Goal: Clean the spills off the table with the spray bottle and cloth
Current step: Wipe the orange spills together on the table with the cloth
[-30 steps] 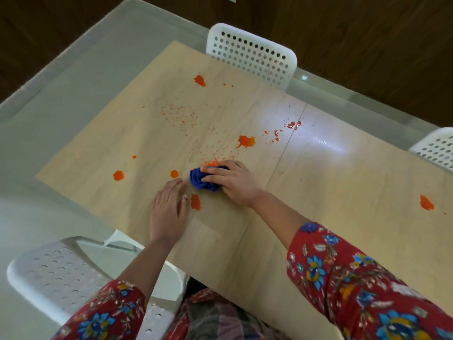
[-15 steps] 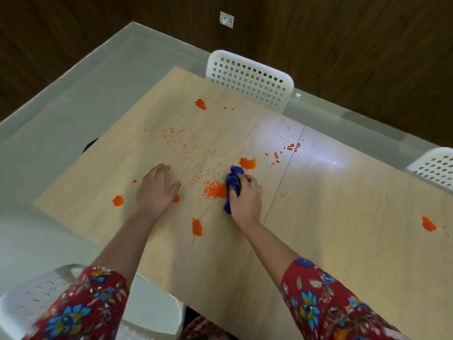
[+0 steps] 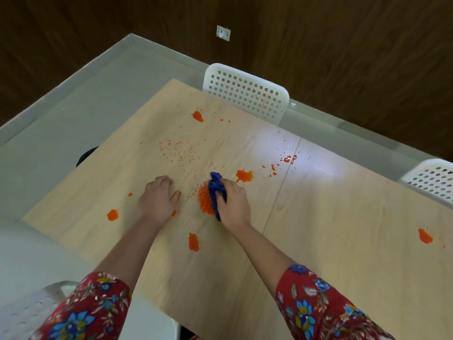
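Observation:
My right hand (image 3: 234, 204) grips a bunched blue cloth (image 3: 216, 190) and presses it on the light wooden table (image 3: 331, 229), right beside a heap of orange crumbs (image 3: 204, 201). My left hand (image 3: 157, 198) rests on the table just left of that heap, fingers bent at the knuckles, holding nothing. Orange spills dot the wood: a blot (image 3: 244, 175) beyond the cloth, one near the far edge (image 3: 197, 116), one in front of my hands (image 3: 193, 242), one at the left (image 3: 112, 215), one far right (image 3: 425, 236). No spray bottle is in view.
A white perforated chair (image 3: 246, 93) stands at the table's far side, another (image 3: 434, 180) at the right edge, and a third (image 3: 27, 312) at the lower left beside me. Fine orange specks (image 3: 176, 150) and wet red drops (image 3: 286, 159) lie farther out.
My right hand carried the cloth rightward and away from me, sweeping crumbs into a heap. My left hand slid to the left and farther out on the table.

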